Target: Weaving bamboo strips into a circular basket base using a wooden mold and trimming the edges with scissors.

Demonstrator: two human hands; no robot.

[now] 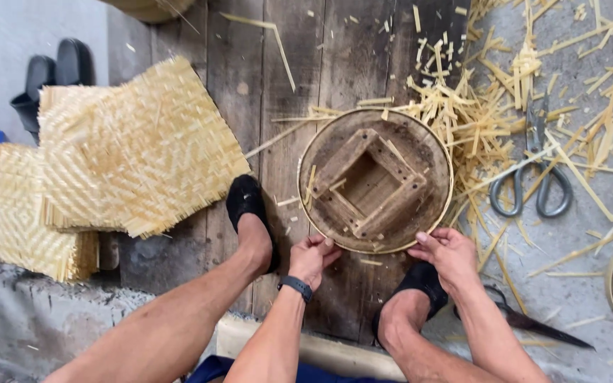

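From the head camera, looking down: my left hand (313,257) pinches the near edge of the hoop (375,181), fingers curled over its thin rim, and my right hand (448,252) grips the same rim further right. The hoop sits round a wooden mould (370,183) on the plank floor (239,78), between my shoes.

I think the rim could spring off the mould if either grip loosens, since the strip looks thin and bent under tension. Loose offcuts (462,113) lie touching its far side and could jam under it. The scissors (533,177) and a blade (533,323) by my right foot lie near enough to nick me. The woven mats (136,149) sit well apart, left.
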